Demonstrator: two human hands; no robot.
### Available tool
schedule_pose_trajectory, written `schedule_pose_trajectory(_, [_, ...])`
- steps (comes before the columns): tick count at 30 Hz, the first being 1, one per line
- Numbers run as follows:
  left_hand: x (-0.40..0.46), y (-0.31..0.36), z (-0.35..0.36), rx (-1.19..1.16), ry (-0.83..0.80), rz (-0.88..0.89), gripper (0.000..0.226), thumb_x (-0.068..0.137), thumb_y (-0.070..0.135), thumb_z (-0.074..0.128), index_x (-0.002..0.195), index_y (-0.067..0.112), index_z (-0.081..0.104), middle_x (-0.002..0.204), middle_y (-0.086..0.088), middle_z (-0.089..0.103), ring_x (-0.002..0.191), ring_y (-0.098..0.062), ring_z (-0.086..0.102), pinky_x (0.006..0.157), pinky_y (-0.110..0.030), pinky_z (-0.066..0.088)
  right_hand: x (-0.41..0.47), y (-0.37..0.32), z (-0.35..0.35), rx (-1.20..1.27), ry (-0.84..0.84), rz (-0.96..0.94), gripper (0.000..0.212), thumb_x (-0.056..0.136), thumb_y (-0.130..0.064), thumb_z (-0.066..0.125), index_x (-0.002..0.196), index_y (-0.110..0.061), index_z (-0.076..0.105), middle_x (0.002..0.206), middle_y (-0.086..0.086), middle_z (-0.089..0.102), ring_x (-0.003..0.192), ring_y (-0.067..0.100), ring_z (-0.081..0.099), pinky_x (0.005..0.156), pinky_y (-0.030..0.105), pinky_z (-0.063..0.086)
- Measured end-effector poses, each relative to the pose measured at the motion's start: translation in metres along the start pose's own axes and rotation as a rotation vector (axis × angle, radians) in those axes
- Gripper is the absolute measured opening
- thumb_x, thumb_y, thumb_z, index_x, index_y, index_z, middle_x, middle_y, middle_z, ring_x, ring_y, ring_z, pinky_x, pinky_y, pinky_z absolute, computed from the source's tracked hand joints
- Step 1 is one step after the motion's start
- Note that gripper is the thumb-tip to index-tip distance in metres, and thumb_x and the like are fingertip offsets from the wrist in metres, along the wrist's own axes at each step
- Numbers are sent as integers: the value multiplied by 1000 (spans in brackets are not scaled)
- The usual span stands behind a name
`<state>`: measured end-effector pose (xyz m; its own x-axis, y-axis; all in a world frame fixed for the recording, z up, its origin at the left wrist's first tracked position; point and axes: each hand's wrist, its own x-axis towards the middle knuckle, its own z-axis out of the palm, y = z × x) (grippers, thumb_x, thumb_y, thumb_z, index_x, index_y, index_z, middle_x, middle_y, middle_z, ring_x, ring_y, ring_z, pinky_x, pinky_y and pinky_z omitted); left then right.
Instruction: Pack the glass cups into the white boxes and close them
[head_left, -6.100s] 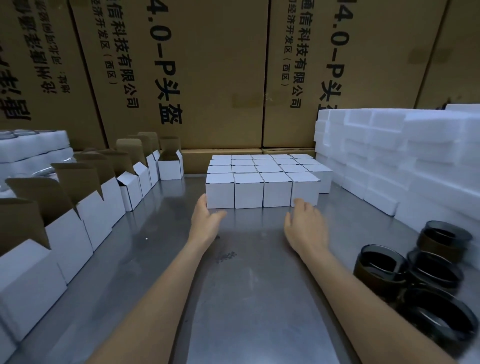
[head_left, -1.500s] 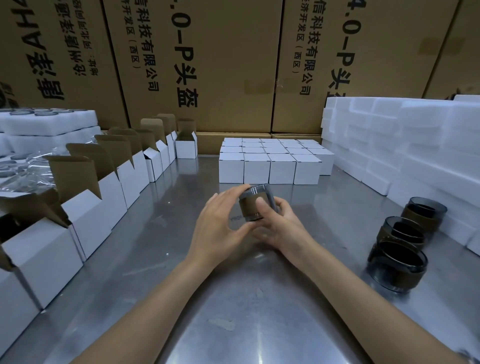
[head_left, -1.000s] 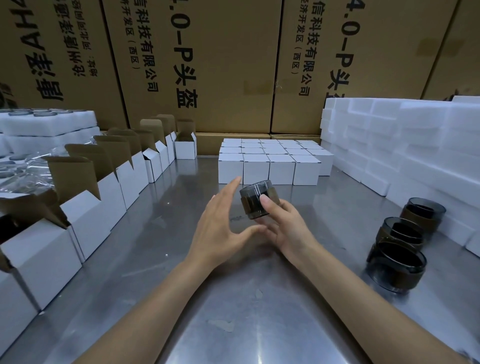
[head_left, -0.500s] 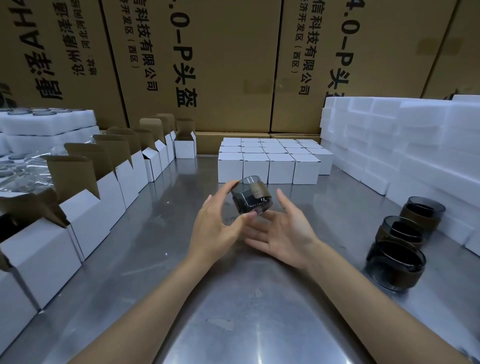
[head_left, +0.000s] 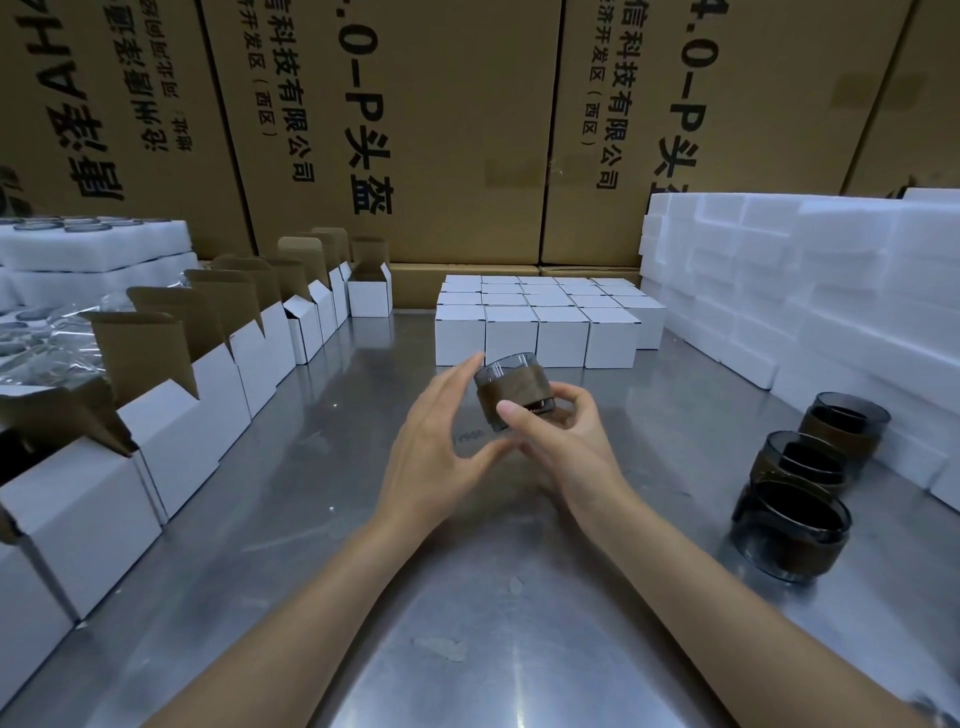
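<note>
Smoked glass cup with a brown band round its middle (head_left: 514, 397) is held above the brushed metal tabletop (head_left: 467, 649), roughly centre, tilted slightly. Right hand (head_left: 563, 441) grips it: thumb on the near wall, fingers curled round the far side and base. Left hand (head_left: 441, 457) is spread, fingers straight; fingertips sit at the cup's left rim, though whether they actually touch it I cannot tell. It holds nothing.

Row of open white cardboard boxes with brown inner flaps raised (head_left: 171, 415) runs along the left, well apart from the cup. Block of closed white boxes (head_left: 540, 327) stands just behind the hands. Three more dark glass cups (head_left: 795, 530) wait at right, near stacked white foam blocks (head_left: 805, 291).

Risks, as judged:
- Cup is carried by one hand only; smooth glass could slip onto hard metal and chip.
- Carrying it left across the table, a raised flap could catch the rim and knock a light box askew.
- A tilted cup may jam at the box mouth.
</note>
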<state>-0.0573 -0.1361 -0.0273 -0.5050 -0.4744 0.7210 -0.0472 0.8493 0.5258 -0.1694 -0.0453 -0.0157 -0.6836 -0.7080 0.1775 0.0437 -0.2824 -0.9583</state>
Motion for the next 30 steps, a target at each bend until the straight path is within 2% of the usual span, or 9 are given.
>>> schedule_pose_trajectory(4, [1, 0, 1, -146, 7, -64, 60, 78, 12, 78, 130, 26, 51, 122, 14, 59, 101, -6, 64, 89, -20, 48, -1, -1, 2, -32, -105, 7, 75, 60, -42, 87, 123, -33, 47, 117, -7, 59, 104, 6, 62, 88, 27, 51])
schedule_pose_trajectory(6, [1, -2, 2, -232, -8, -106, 61, 77, 0, 75, 127, 28, 51, 120, 24, 57, 101, -2, 64, 91, -19, 49, 2, -3, 1, 58, -126, 96, 53, 71, -53, 73, 118, -35, 54, 117, -8, 61, 109, 7, 59, 89, 29, 48])
schedule_pose_trajectory(9, [1, -4, 3, -291, -29, -134, 63, 78, -10, 68, 126, 27, 49, 120, 32, 52, 108, 4, 58, 95, -18, 46, 7, -1, -1, 24, -134, 85, 23, 91, -36, 59, 114, -34, 58, 117, -6, 62, 108, 7, 59, 86, 27, 45])
schedule_pose_trajectory(12, [0, -7, 3, -356, -100, -168, 70, 77, -17, 59, 127, 30, 44, 125, 21, 52, 116, -1, 55, 100, -24, 46, 6, 3, -2, -48, -148, 8, 29, 91, -18, 62, 118, -30, 55, 124, 0, 58, 113, 14, 58, 93, 26, 48])
schedule_pose_trajectory(14, [-1, -8, 2, -367, -186, -207, 73, 73, -8, 59, 133, 27, 38, 129, 15, 49, 122, -7, 52, 103, -26, 43, 3, 5, -2, -140, -159, -46, 40, 91, -14, 62, 127, -26, 50, 126, 0, 53, 116, 16, 55, 87, 16, 50])
schedule_pose_trajectory(17, [-4, -7, 3, -345, -306, -272, 85, 64, 11, 57, 142, 25, 27, 132, 11, 44, 124, 0, 46, 101, -14, 38, 2, 9, -4, -253, -192, -90, 47, 91, -7, 61, 133, -21, 46, 123, -1, 49, 115, 18, 53, 73, 6, 47])
schedule_pose_trajectory(19, [-4, -7, 3, -318, -352, -284, 89, 63, 15, 58, 144, 23, 23, 133, 10, 41, 122, 9, 43, 95, -5, 34, 4, 10, -4, -302, -206, -87, 48, 90, -2, 60, 132, -21, 45, 128, 4, 47, 118, 20, 52, 79, 11, 48])
schedule_pose_trajectory(24, [-4, -7, 4, -249, -413, -319, 88, 62, 20, 56, 144, 21, 23, 140, 0, 35, 126, -11, 41, 94, -8, 35, 8, 14, -1, -414, -243, -44, 46, 87, -1, 63, 120, -26, 44, 130, 10, 44, 107, 16, 54, 68, 7, 44])
schedule_pose_trajectory(30, [-4, -10, -1, -399, -303, -458, 77, 68, 30, 51, 140, 28, 26, 129, 3, 49, 118, -12, 48, 101, -27, 39, 9, 19, 1, -439, -248, -48, 47, 83, -3, 66, 122, -21, 46, 127, 12, 45, 113, 21, 55, 88, 24, 47])
